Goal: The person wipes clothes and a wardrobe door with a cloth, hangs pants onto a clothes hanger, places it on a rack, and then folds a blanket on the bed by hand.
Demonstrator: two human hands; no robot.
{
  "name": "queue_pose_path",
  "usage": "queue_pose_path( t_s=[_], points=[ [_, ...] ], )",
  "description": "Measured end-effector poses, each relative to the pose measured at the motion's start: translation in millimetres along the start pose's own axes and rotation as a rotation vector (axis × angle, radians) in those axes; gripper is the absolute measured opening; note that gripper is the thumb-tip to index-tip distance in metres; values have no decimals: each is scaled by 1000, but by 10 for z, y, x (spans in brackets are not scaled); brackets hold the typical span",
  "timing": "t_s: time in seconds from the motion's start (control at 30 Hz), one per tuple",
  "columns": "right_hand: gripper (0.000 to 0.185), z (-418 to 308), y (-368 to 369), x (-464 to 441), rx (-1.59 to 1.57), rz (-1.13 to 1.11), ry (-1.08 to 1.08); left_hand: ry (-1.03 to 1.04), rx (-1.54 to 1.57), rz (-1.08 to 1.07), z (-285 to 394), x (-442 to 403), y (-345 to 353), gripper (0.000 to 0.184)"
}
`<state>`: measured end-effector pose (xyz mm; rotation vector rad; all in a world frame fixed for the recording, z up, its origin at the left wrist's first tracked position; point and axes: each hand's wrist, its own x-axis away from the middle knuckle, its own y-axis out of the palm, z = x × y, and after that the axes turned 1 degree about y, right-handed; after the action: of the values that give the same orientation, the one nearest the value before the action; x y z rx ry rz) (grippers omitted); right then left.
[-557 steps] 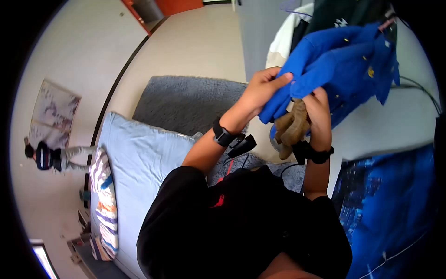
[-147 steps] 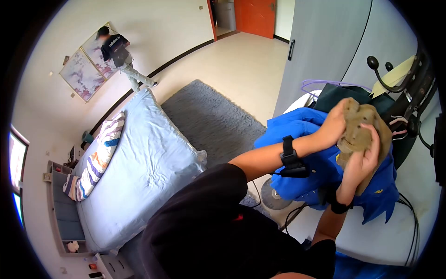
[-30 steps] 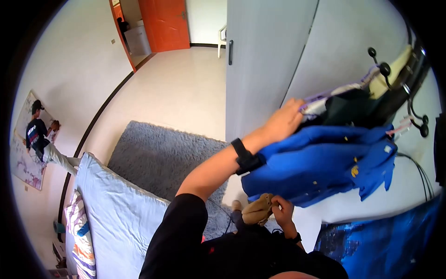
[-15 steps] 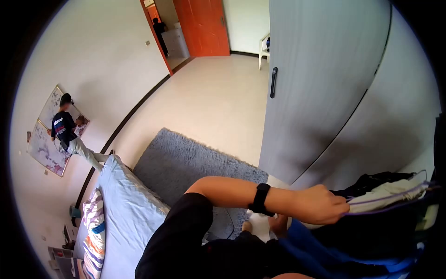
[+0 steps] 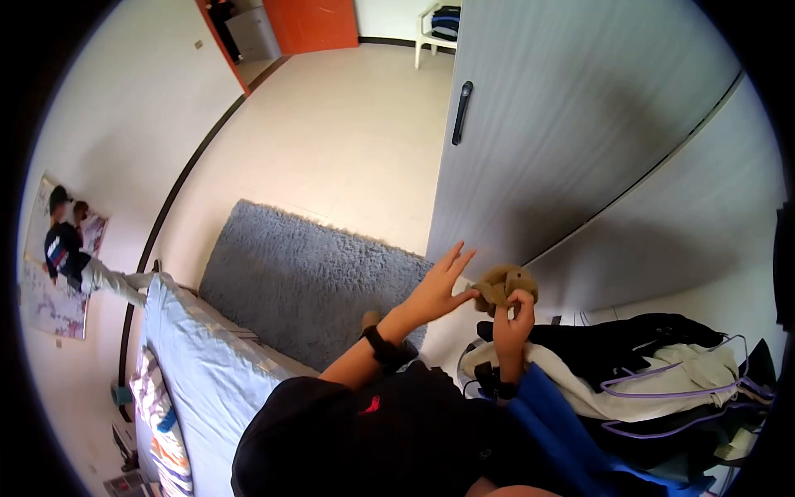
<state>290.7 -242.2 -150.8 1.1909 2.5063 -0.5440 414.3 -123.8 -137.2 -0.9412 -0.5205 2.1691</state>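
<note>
A small brown fuzzy thing that looks like a plush toy is pinched in my right hand, above the clothes. My left hand is open beside it, fingers spread. Its thumb reaches the toy's edge, and I cannot tell whether they touch. Purple hangers lie among the clothes at the right. With them are a cream garment, a black garment and a blue garment.
A grey wardrobe with a black handle stands ahead. A shaggy grey rug covers the floor. At left is a bed, and beyond it a person by wall pictures. A white chair holds a dark bag.
My left hand has left the purple hanger and moved leftward, fingers now spread. My right hand has come into view holding the brown plush toy. The view has shifted downward and to the right.
</note>
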Motion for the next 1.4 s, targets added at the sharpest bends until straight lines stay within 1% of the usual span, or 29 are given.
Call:
queue_pose_path(
  t_s=[0.03,0.07,0.13,0.17,0.2,0.27,0.33,0.43,0.47,0.5,0.53,0.57,0.6,0.63,0.67,0.7,0.77,0.8,0.83,0.87,0.93,0.97,1.07,1.1,1.2,1.27,1.33,1.37,1.4],
  points=[
    [19,11,93,-90,27,17,-28,-89,47,75,-218,30,88,38],
    [19,13,200,-185,36,36,-21,-78,57,58,-254,-65,-14,38],
    [21,-56,408,-369,70,82,-153,-423,338,-527,-346,-238,-222,32],
    [21,-153,501,-500,80,94,-169,-233,206,-354,-542,-195,-145,27],
    [21,-255,599,-663,93,110,-181,-227,221,-393,-605,-254,-216,27],
    [23,-409,821,-994,15,186,-94,-283,400,9,-752,-504,-491,23],
    [30,-601,1133,-1474,-80,303,-179,-144,458,220,-1072,-835,-757,21],
    [31,-710,1580,-2076,-186,314,-164,28,392,344,-1318,-1489,-1296,20],
    [31,-695,1729,-2267,-206,314,-164,145,405,375,-1434,-1718,-1378,21],
    [29,-604,1889,-2450,-79,360,-182,158,410,379,-1556,-1929,-1404,23],
    [25,-630,2034,-2554,-50,391,-91,167,414,384,-1635,-2095,-1389,25],
    [23,-530,2100,-2637,126,493,-173,179,441,374,-1711,-2213,-1330,25],
    [20,-398,2146,-2711,303,584,-255,87,495,263,-1762,-2308,-1222,28],
    [20,-322,2161,-2743,321,592,-262,-5,541,152,-1795,-2389,-1098,30],
    [20,-273,2194,-2748,116,571,-213,-45,589,79,-1776,-2434,-1003,32],
    [20,-234,2211,-2760,-90,547,-164,-40,569,94,-1778,-2460,-929,32],
    [18,-206,2193,-2763,-74,534,-142,-26,558,89,-1823,-2509,-889,31],
    [17,-187,2174,-2742,-68,511,-115,24,518,60,-1891,-2549,-862,31],
    [22,-157,2141,-2739,-126,499,-51,83,481,37,-1952,-2625,-838,31],
    [22,-161,2107,-2740,-115,519,-67,105,495,29,-1978,-2682,-844,31],
    [22,-184,2079,-2706,-51,407,-49,76,553,-87,-2045,-2720,-869,30],
    [21,-111,2082,-2669,85,407,-42,124,579,-87,-2096,-2748,-850,34],
    [20,327,2093,-2443,184,390,-13,247,513,-122,-2245,-2813,-823,41],
    [19,493,2065,-2330,232,362,58,242,527,-162,-2305,-2818,-779,47],
    [21,1006,2216,-1997,383,231,300,317,530,-266,-2462,-2902,-764,49],
    [26,1080,2449,-1995,359,300,267,425,529,-328,-2641,-2934,-705,52],
    [29,1127,2509,-2034,295,324,503,461,617,-499,-2624,-3133,-908,52],
    [27,1048,2513,-2086,283,354,448,489,689,-505,-2614,-3209,-960,51],
    [26,1198,2479,-2052,270,347,471,491,691,-546,-2661,-3299,-974,51]
  ],
)
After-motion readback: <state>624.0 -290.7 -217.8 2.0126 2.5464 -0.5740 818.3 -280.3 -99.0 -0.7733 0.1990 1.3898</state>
